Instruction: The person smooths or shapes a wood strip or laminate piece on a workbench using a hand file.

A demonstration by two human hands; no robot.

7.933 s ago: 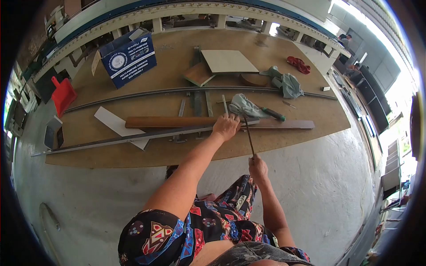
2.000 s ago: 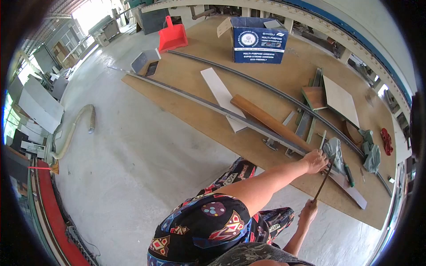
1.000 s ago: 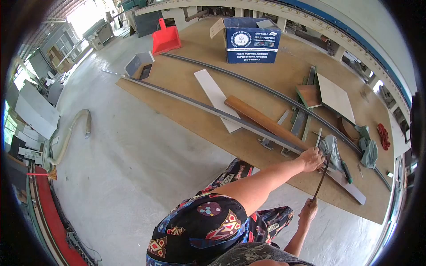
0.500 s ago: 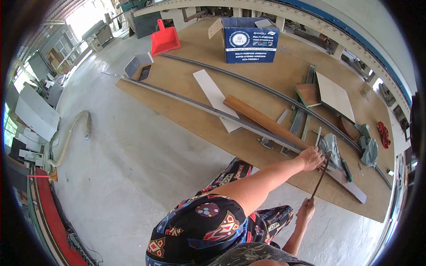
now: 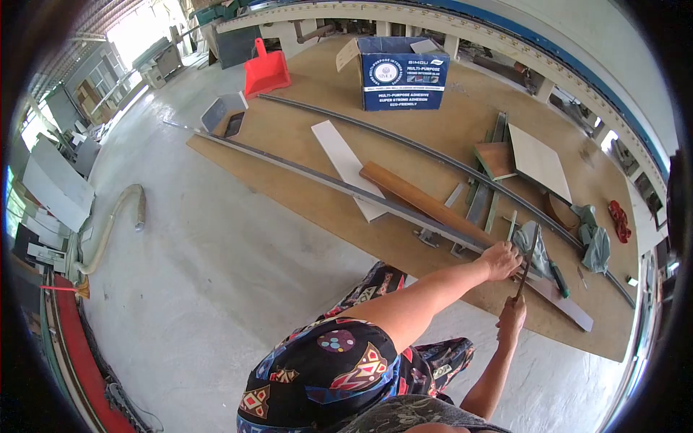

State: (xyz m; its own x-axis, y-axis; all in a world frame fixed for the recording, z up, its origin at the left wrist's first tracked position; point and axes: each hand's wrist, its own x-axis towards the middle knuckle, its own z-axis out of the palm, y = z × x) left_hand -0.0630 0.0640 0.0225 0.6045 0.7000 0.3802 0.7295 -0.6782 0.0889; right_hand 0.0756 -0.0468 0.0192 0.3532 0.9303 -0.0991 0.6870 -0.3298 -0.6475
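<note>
My left hand (image 5: 499,261) is closed over the near end of a long grey metal rail (image 5: 317,175), pressing it at the table edge. In my right hand (image 5: 512,315) is a long, thin, dark file (image 5: 530,258), held by its lower end. It slants upward across the rail's end, just right of my left fingers; their exact contact is hidden. Beyond it lies a crumpled grey-green glove (image 5: 533,239). A green-and-black-handled tool (image 5: 559,279) and a pale strip (image 5: 567,305) lie to the right. A brown wooden strip (image 5: 426,195) runs beside the rail.
The brown board tabletop (image 5: 289,162) carries a blue adhesive box (image 5: 404,76), a red dustpan (image 5: 266,72), a second long rail (image 5: 404,138), a white strip (image 5: 345,162), a pale panel (image 5: 538,162), more gloves (image 5: 595,245) and a red cloth (image 5: 619,221). A hose (image 5: 115,216) lies on the floor.
My right hand has pushed forward and up toward the rail, so the file reaches farther past it. My left hand keeps its hold. The whole view has shifted slightly.
</note>
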